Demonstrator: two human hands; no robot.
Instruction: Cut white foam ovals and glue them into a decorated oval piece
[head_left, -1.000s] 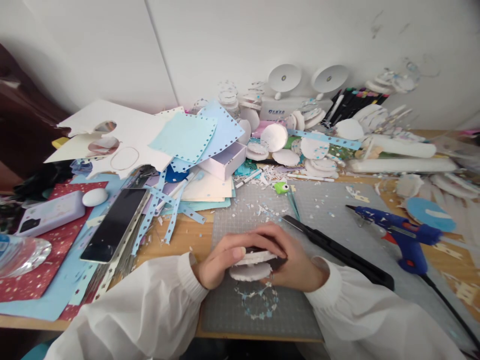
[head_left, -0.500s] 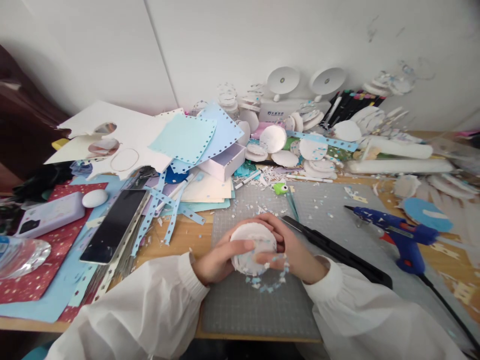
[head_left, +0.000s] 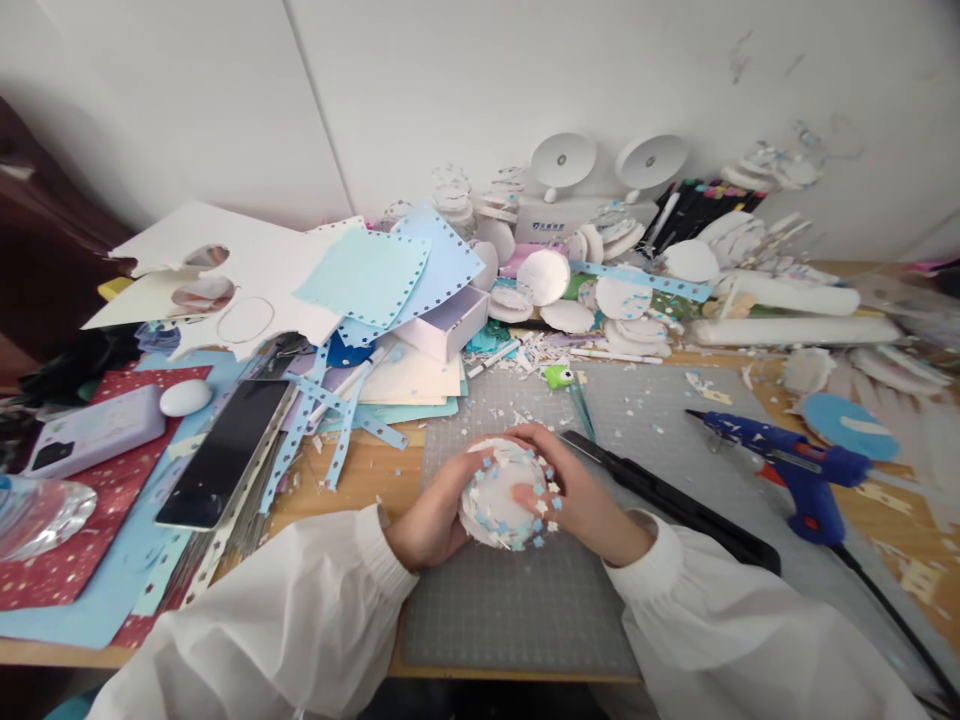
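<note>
A round white paper disc (head_left: 496, 492) is held between my two hands above the cutting mat. Around its face runs a ring of small white and pale blue stars (head_left: 541, 508), strung like a garland. My left hand (head_left: 441, 505) grips the disc's left side. On the other side, my right hand (head_left: 576, 495) has its fingers behind the disc and its thumb on the face, near the stars. Parts of the fingers behind the disc are hidden.
A grey cutting mat (head_left: 517, 610) lies under my hands, with a black utility knife (head_left: 675, 505) and a blue glue gun (head_left: 795, 460) at right. A phone (head_left: 225, 455), star-punched paper (head_left: 367, 275) and a water bottle (head_left: 52, 515) are at left. Several white discs (head_left: 544, 277) are piled behind.
The star garland, which hung in a loop below the disc, now lies around the disc's face. Both hands still hold the disc in about the same place.
</note>
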